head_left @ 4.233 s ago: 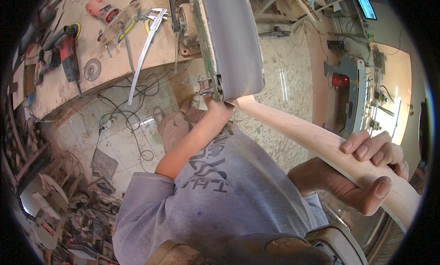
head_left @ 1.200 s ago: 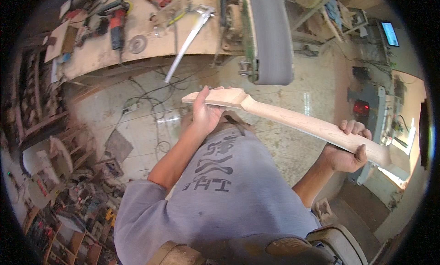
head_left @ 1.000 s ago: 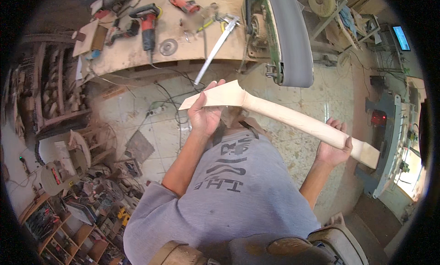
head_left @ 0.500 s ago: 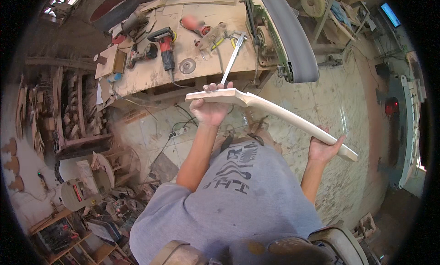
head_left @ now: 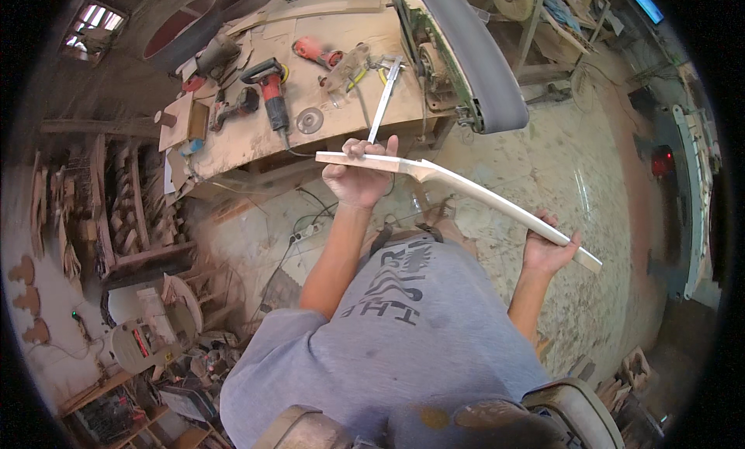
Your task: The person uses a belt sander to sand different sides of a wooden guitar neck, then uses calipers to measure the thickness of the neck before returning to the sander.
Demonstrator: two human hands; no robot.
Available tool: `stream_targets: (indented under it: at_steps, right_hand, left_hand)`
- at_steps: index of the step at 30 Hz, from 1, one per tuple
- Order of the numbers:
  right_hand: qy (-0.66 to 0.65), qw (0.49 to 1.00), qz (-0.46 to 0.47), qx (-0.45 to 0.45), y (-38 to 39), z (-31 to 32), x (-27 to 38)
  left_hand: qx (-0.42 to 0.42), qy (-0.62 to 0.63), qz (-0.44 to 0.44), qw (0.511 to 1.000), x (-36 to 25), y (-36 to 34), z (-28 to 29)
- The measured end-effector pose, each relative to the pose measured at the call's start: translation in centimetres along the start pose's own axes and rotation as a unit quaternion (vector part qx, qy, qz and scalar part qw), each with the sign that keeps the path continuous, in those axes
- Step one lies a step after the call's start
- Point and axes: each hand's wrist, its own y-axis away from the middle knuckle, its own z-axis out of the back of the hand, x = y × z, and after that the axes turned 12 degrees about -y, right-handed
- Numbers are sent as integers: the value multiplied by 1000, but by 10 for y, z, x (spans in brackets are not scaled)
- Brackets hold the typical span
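A pale wooden guitar neck (head_left: 489,200) stretches across in front of me, sloping down to the right. My left hand (head_left: 358,183) is closed round its wider left end, thumb below and fingers over the top, with the index finger sticking up. Near the other end, my right hand (head_left: 549,252) grips the neck with thumb and fingers on opposite sides. Just beyond my left hand, a metal caliper (head_left: 383,102) lies on the dusty workbench (head_left: 341,111), its lower end close behind my fingers.
On the bench lie a red and black angle grinder (head_left: 272,96), a cordless drill (head_left: 235,107), a round disc (head_left: 310,121) and a red power tool (head_left: 314,51). A belt sander (head_left: 475,61) overhangs the bench's right side. Wood offcuts fill a rack (head_left: 128,193) at left. Cables (head_left: 310,230) cross the floor.
The neck has rolled slightly in my hands, so a narrower side faces up. My left index finger has lifted. The view has shifted a little; both hands still hold on.
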Motion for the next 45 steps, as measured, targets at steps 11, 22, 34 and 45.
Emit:
stream_targets:
  at_steps: [11, 22, 34, 45]
  right_hand:
    - [135, 970, 154, 132, -4, -19, 63]
    - [443, 798, 302, 275, 42, -74, 99]
    - [443, 598, 417, 521, 30, -163, 28]
    - [358, 667, 270, 595, 9, -217, -42]
  left_hand:
    - [-230, -44, 94, 968, 66, 7, 2]
    - [-239, -83, 220, 942, 142, -57, 55]
    - [-323, -94, 228, 914, 197, -112, 69]
    - [-497, -21, 111, 860, 248, -102, 96]
